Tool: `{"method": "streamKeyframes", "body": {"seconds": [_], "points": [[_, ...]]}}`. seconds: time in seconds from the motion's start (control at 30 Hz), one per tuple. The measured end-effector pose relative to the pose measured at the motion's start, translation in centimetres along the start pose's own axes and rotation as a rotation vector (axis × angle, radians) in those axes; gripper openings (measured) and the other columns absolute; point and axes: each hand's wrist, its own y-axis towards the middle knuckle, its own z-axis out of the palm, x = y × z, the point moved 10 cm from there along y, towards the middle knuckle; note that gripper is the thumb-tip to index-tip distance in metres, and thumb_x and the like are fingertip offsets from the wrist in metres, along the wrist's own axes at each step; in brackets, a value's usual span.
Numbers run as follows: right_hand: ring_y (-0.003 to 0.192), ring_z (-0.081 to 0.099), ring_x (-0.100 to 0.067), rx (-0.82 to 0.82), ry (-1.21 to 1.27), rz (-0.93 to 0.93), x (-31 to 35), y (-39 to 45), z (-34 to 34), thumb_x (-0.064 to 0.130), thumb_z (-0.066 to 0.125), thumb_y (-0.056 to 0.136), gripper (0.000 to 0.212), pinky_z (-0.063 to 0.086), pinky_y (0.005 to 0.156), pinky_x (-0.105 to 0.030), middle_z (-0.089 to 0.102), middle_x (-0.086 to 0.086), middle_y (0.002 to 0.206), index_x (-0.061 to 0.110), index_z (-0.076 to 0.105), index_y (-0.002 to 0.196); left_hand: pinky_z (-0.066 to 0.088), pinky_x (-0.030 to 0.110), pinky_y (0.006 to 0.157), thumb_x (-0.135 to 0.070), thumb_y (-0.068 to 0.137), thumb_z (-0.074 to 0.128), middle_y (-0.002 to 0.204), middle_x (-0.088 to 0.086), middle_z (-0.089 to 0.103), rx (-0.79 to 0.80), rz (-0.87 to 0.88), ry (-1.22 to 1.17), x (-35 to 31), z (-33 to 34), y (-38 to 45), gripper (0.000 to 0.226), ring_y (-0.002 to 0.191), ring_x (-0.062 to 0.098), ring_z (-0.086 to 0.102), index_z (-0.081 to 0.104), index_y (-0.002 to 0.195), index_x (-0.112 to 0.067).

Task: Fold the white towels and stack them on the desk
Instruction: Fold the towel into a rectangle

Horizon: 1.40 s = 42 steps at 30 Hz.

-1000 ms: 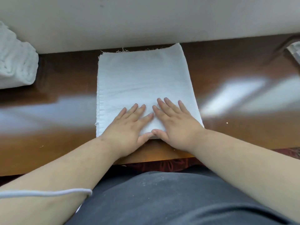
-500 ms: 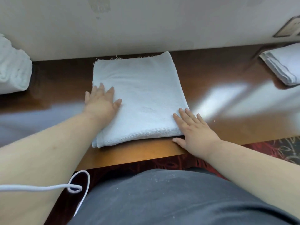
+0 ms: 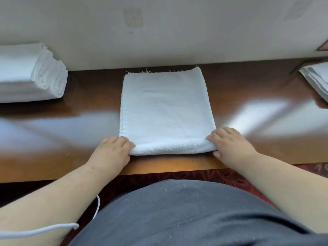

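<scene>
Towel first: the white terry-cloth towel (image 3: 166, 110), folded into a thick rectangle, lies flat in the middle of the frame on the glossy dark brown wooden desk (image 3: 248, 96), with its frayed far edge nearly against the pale wall (image 3: 177, 32). From my remote seat I see the left hand (image 3: 111, 153) pinching the near left corner, fingers curled over the fold, and the right hand (image 3: 230, 146) gripping the near right corner the same way, thumb tucked under the edge. Over at the upper left sits a tall stack of folded white towels (image 3: 32, 73). At the right edge of the frame there's another pile of white cloths (image 3: 317, 79), partly cut off. A white cord (image 3: 35, 231) crosses the lower left.
</scene>
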Motion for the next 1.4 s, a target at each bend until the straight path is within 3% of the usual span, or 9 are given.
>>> {"method": "streamKeyframes", "body": {"seconds": [0.2,0.27,0.37,0.47,0.57,0.83,0.97,1.17,1.4], "points": [[0.104,0.055,-0.01,-0.049,0.628,-0.013,-0.8,-2.9,-4.3,0.021,0.061,0.063,0.037,0.042,0.091,-0.022,0.062,0.015,0.103,0.038,0.058,0.096,0.034,0.035,0.113,-0.036,0.07,0.053,0.113,-0.013,0.068,-0.06,0.005,-0.346,1.5,-3.7,-2.6,0.038,0.126,0.011,0.054,0.073,0.099,-0.022],[0.102,0.059,-0.006,-0.111,0.828,0.031,-1.4,-3.6,-6.0,0.017,0.06,0.065,0.034,0.043,0.085,-0.015,0.065,0.016,0.103,0.037,0.06,0.093,0.042,0.02,0.101,-0.04,0.068,0.058,0.103,-0.029,0.067,-0.017,-0.12,-0.556,2.8,-4.7,-2.8,0.031,0.112,-0.016,0.053,0.069,0.097,-0.037],[0.092,0.061,0.006,-0.29,1.002,0.197,-3.5,-3.6,-8.1,0.038,0.059,0.075,0.027,0.043,0.074,-0.007,0.067,0.023,0.097,0.036,0.063,0.101,0.045,0.025,0.057,-0.051,0.064,0.059,0.076,-0.023,0.066,-0.114,-0.415,-0.795,5.6,-6.3,-2.4,0.03,0.065,-0.005,0.06,0.057,0.094,-0.046],[0.092,0.057,0.014,-0.433,1.041,0.312,-5.1,-1.2,-9.8,0.052,0.048,0.082,0.025,0.042,0.072,-0.007,0.061,0.034,0.096,0.041,0.057,0.103,0.044,0.016,0.055,-0.045,0.071,0.063,0.079,-0.012,0.059,-0.372,-0.553,-1.023,8.0,-7.7,-0.2,0.026,0.063,-0.008,0.055,0.05,0.093,-0.043],[0.094,0.055,0.016,-0.49,1.091,0.412,-6.2,2.7,-10.1,0.057,0.044,0.089,0.029,0.041,0.074,-0.019,0.062,0.03,0.101,0.042,0.054,0.111,0.047,0.023,0.072,-0.053,0.075,0.062,0.103,-0.011,0.06,-0.501,-0.666,-1.214,9.7,-6.9,3.1,0.039,0.089,-0.001,0.059,0.049,0.109,-0.04],[0.078,0.054,-0.004,-0.43,0.95,0.596,-8.9,12.7,-7.3,0.059,0.037,0.096,0.031,0.036,0.06,-0.027,0.058,0.013,0.088,0.034,0.051,0.107,0.038,0.023,0.075,-0.053,0.093,0.047,0.116,-0.011,0.051,-0.498,-0.837,-1.046,13.0,-2.3,10.2,0.04,0.092,0.005,0.053,0.038,0.13,-0.042],[0.093,0.054,-0.025,-0.284,0.816,0.701,-10.3,15.5,-4.3,0.055,0.038,0.099,0.046,0.036,0.078,-0.032,0.058,0.0,0.105,0.019,0.054,0.121,0.034,0.029,0.087,-0.049,0.097,0.046,0.129,0.0,0.052,-0.355,-0.912,-0.954,13.9,0.1,12.9,0.047,0.101,0.019,0.047,0.038,0.14,-0.031],[0.093,0.048,-0.028,-0.235,0.789,0.837,-10.6,15.8,-2.6,0.045,0.037,0.104,0.04,0.036,0.08,-0.038,0.05,-0.005,0.104,0.013,0.044,0.126,0.033,0.032,0.085,-0.046,0.098,0.049,0.143,0.007,0.045,-0.297,-0.856,-0.895,12.4,-1.5,14.4,0.063,0.106,0.024,0.05,0.018,0.15,-0.03],[0.09,0.048,-0.029,-0.215,0.745,0.833,-10.3,15.3,-3.3,0.038,0.03,0.106,0.033,0.036,0.078,-0.037,0.052,-0.006,0.096,0.012,0.043,0.123,0.049,0.032,0.063,-0.071,0.074,0.06,0.107,-0.014,0.051,-0.122,-1.036,-1.05,10.7,1.6,9.2,0.076,0.083,0.017,0.055,0.03,0.131,-0.032]]}}
